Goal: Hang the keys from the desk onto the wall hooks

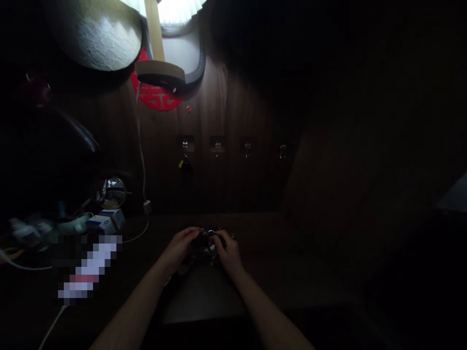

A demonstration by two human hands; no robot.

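Note:
Both my hands are close together over the dark tabletop point(204, 306), below the wall hooks. My left hand point(179, 248) is closed in a pinch at the left side of a dark cluster of small shiny things point(208, 245). Opposite it, my right hand point(229, 250) has its fingers curled at the cluster's right side, beside a small bright ring point(211, 234). The cluster looks like keys or trinkets, but it is too dark to tell its kind. Shadow hides the fingertips in part.
A lit lamp point(156, 36) with a white cord point(140, 141) hangs above. Several hooks point(218, 146) line the wood wall, one with a dark item hanging. Left are small boxes point(105, 221), a round mirror-like object point(113, 193) and a blurred-out device point(91, 267).

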